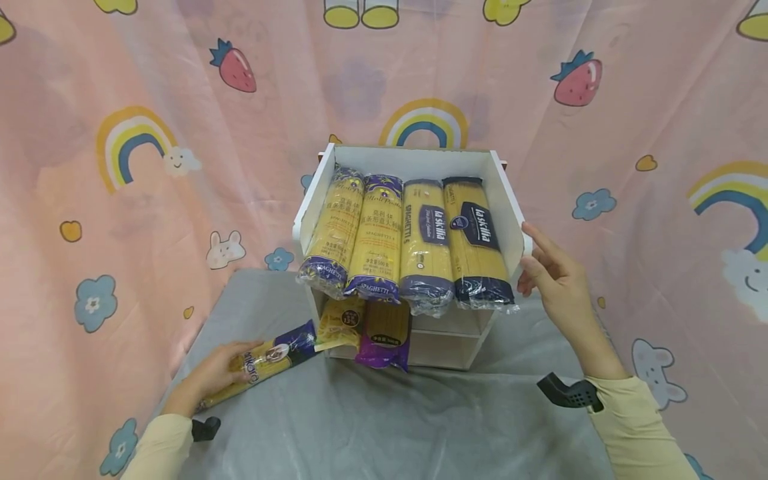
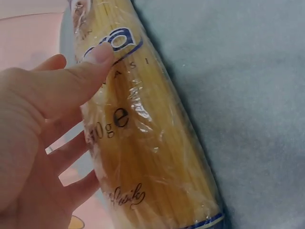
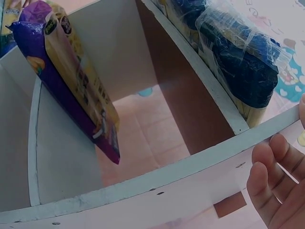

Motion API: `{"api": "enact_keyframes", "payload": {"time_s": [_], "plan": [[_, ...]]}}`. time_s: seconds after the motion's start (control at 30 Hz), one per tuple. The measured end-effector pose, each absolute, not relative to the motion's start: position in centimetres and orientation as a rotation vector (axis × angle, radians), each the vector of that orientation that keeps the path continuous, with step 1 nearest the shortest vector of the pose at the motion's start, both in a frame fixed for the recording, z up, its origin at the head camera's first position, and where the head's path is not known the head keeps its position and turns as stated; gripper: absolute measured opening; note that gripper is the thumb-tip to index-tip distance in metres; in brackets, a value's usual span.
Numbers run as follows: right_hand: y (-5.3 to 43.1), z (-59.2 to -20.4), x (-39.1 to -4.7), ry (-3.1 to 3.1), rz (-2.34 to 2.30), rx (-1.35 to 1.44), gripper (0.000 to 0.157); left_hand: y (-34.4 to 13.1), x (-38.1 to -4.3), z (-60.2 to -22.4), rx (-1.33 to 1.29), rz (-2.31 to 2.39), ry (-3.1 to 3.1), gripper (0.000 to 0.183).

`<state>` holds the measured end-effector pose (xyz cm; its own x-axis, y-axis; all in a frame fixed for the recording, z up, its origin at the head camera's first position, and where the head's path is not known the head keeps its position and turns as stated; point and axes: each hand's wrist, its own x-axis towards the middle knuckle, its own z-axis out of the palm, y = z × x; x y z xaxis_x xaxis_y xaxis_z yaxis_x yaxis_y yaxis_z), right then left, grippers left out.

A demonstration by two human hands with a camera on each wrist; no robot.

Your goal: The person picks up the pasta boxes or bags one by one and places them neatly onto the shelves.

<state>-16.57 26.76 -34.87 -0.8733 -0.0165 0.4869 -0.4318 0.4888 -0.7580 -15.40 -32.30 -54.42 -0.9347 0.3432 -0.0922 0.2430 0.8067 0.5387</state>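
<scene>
My left hand [image 1: 217, 371] grips a long clear pack of spaghetti [image 1: 275, 357] with a dark blue end. The left wrist view shows the thumb lying over the printed front of the pack, the other fingers at its far side. The pack slants up to the right, its blue end right at the lower level of a white shelf rack [image 1: 509, 200]. At the rack's right side, my right hand [image 1: 558, 280] touches the front edge of the panel with loosely bent fingertips. In the right wrist view, its fingers [image 3: 261, 179] are beside the panel's outer face.
On the top level lie two yellow-and-purple spaghetti packs [image 1: 375, 233] and two dark-labelled packs [image 1: 425, 233]. Below, a yellow pack [image 1: 341, 323] and a purple-ended pack [image 1: 384, 333] stick out from the left part. Grey cloth [image 1: 420, 427] covers the table; a pink patterned curtain [image 1: 288, 80] hangs behind.
</scene>
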Motion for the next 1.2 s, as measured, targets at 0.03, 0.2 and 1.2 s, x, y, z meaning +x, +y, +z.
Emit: {"api": "enact_keyframes", "payload": {"time_s": [0.03, 0.2, 1.2], "plan": [[26.7, -34.8, -16.6, -2.32, 1.358, 0.366, 0.051, -32.3, -15.4, -54.4, 0.454, 0.804, 2.792, 0.068], [26.5, -34.5, -16.4, -2.328, 1.37, 0.333, 0.051, -32.2, -15.6, -54.7, 0.415, 0.817, 2.734, 0.067], [26.6, -34.5, -16.5, -2.345, 1.364, 0.315, 0.051, -32.3, -15.5, -53.9, 0.485, 0.896, 2.603, 0.072]]}}
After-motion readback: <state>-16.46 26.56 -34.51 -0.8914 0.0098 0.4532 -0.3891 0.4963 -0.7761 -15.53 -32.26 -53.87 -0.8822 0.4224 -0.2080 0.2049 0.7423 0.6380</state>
